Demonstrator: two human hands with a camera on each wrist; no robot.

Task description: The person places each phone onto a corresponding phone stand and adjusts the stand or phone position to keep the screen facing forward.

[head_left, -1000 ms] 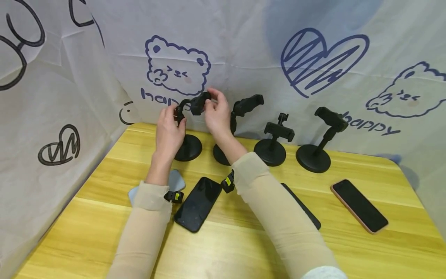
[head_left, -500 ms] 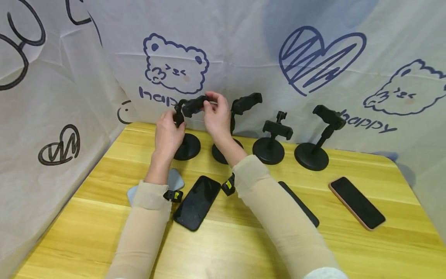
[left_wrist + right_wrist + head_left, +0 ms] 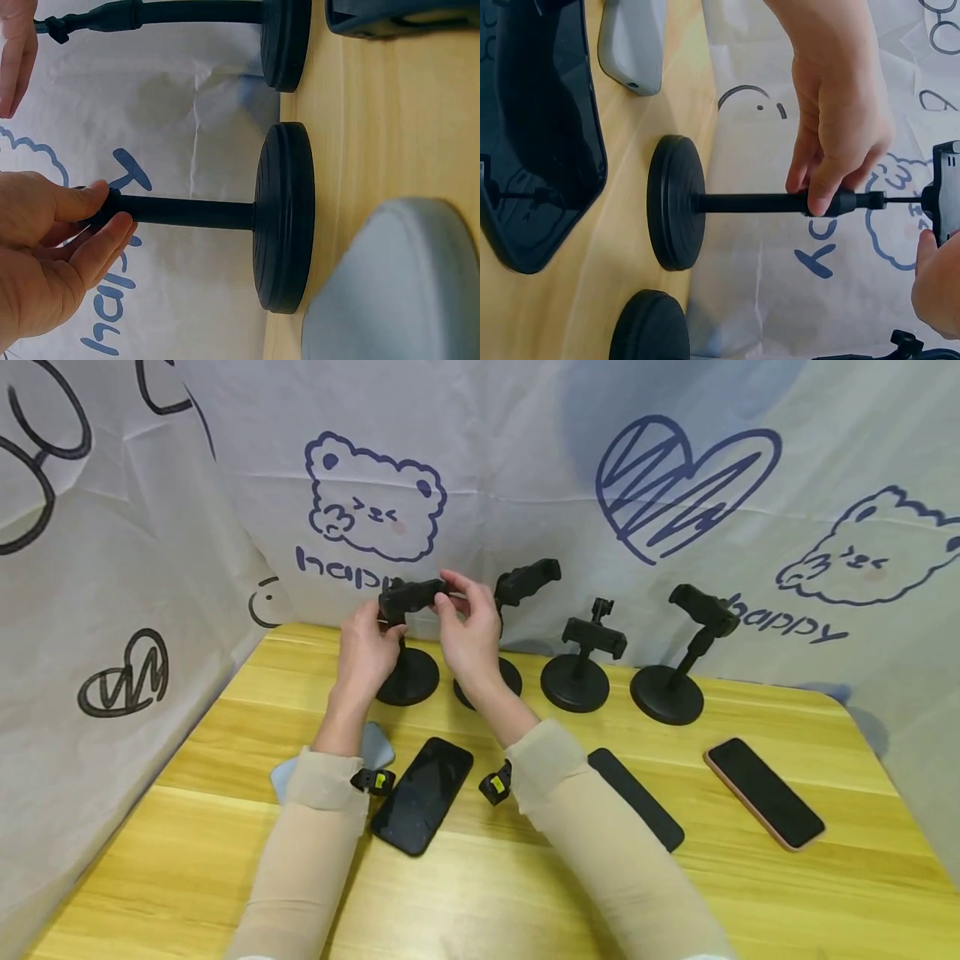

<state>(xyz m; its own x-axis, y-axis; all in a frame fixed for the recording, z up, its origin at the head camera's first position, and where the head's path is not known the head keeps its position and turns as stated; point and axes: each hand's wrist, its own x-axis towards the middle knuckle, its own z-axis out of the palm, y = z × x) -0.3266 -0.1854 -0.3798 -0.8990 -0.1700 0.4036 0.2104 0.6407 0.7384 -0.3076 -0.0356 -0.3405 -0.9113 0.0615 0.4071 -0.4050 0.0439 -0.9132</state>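
Observation:
At the left end of a row of black phone stands, my left hand (image 3: 365, 647) pinches the upper stem of one phone stand (image 3: 408, 678). In the left wrist view the thumb and fingers of that left hand (image 3: 52, 255) close round the collar at the top of the stem (image 3: 191, 212). My right hand (image 3: 471, 631) holds the right end of this stand's phone clamp (image 3: 411, 598) between thumb and fingers. The right wrist view shows the clamp (image 3: 946, 187) on a thin neck above the collar. The round base (image 3: 676, 202) stands on the table.
Further phone stands (image 3: 575, 683) (image 3: 667, 695) line the back, one partly behind my right arm. On the wooden table (image 3: 480, 893) lie a black phone (image 3: 423, 796), a light blue phone (image 3: 375, 747) partly under my left arm, a dark phone (image 3: 637, 797) and a pink-edged phone (image 3: 765, 793). A printed cloth hangs behind.
The clamp has turned from an angled, rightward position to a nearly level one in front of the stem. My right hand has lowered a little with it; my left hand stays on the stem.

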